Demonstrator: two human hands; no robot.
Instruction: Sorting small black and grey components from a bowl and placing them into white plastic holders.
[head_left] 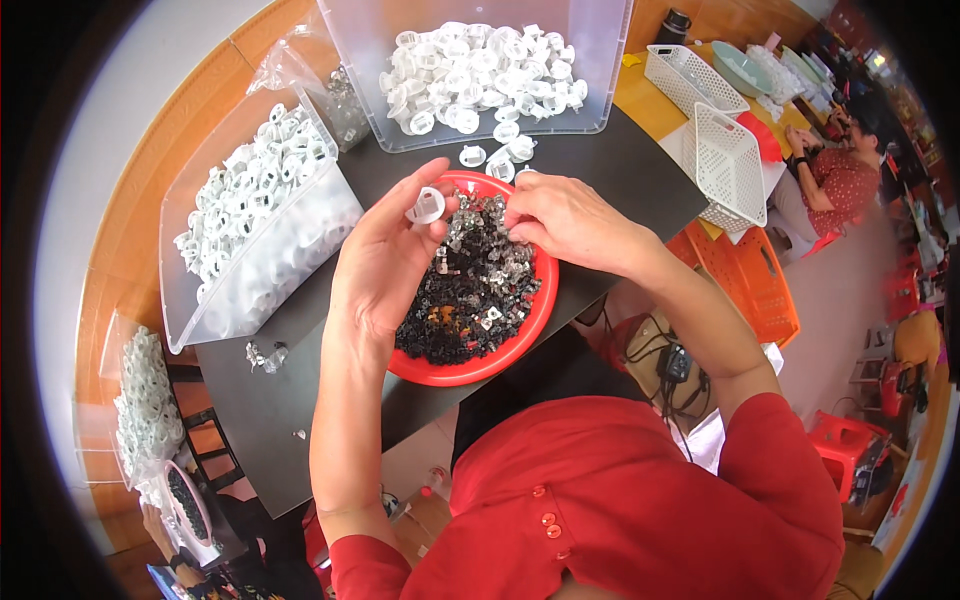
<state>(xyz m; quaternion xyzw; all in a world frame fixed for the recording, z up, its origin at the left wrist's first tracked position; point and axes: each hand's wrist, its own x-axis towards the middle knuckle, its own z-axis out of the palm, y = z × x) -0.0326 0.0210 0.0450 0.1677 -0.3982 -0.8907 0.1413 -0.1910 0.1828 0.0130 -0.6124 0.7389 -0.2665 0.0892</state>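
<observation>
In my left hand (380,250), a small white plastic ring-shaped part (427,206) sits between thumb and fingers at the left rim of a red basin (545,312). Small black and clear glossy pieces (465,290) fill the basin, with a few orange ones among them. Over the basin's far right side, my right hand (575,220) has its fingers pinched together; what they hold, if anything, is hidden. Just beyond the basin, several loose white parts (500,165) lie on the dark table (620,180).
A clear bin (345,60) of white parts stands tilted at the back. Another clear bin (250,270) of them is at the left, near some small scraps (266,356). White baskets (728,170) and an orange crate (745,285) are at the right. A co-worker (845,180) sits beyond.
</observation>
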